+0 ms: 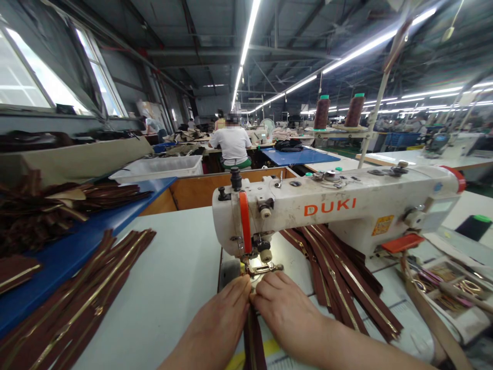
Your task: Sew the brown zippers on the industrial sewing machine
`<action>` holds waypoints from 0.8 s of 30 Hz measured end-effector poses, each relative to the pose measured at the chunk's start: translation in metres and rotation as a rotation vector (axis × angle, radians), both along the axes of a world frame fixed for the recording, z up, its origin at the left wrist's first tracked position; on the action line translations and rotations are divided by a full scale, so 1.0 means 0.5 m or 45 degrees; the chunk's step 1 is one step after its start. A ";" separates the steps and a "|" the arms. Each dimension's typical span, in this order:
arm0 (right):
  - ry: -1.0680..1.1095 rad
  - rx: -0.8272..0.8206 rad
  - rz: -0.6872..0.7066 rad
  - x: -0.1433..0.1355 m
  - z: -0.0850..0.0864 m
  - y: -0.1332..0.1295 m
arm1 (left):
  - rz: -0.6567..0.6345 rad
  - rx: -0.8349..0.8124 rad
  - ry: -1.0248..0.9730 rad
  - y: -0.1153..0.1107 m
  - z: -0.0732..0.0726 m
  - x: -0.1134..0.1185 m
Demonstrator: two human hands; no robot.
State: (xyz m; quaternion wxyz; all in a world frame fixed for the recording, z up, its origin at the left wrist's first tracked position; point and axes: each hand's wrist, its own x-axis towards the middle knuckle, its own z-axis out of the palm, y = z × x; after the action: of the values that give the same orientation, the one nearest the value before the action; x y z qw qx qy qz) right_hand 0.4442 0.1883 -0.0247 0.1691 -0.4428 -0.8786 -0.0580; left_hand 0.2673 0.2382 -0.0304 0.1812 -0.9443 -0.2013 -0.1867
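Just in front of the needle area of a white sewing machine (285,205), my left hand (225,316) and my right hand (283,303) meet at their fingertips. Between them runs a brown zipper strip (254,341), its lower end trailing toward me. My left fingers are pressed together on its left side. The right fingers curl in and pinch it from the other side. Both sets of fingertips hide the strip's far end near the presser foot. More brown zipper strips (335,272) with gold teeth lie under the machine arm to the right.
Several brown zipper strips (92,303) spread over the table's left side. A blue board (127,205) carries further brown pieces. At right stands a tray (458,313) of small metal parts. Two thread cones (321,114) rise behind the machine. A person in a white shirt (230,144) sits ahead.
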 end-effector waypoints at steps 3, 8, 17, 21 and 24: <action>-0.014 0.018 0.000 -0.001 0.000 0.002 | 0.032 -0.008 -0.003 0.002 -0.005 -0.001; -0.034 0.019 -0.013 -0.004 -0.001 0.007 | 0.026 -0.040 0.039 0.005 0.008 0.004; -0.012 0.001 -0.041 -0.004 0.004 0.006 | 0.040 -0.154 0.012 0.011 0.000 -0.005; -0.020 -0.023 -0.056 -0.004 0.005 0.010 | 0.027 -0.141 0.012 0.016 0.002 -0.003; -0.019 -0.045 -0.065 -0.004 0.007 0.011 | 0.026 -0.144 0.003 0.015 0.007 -0.002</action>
State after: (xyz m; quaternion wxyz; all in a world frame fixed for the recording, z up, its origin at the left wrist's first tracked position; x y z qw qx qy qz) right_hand 0.4420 0.1938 -0.0213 0.1530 -0.4677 -0.8691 -0.0502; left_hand 0.2663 0.2455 -0.0269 0.1298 -0.9512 -0.2209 -0.1720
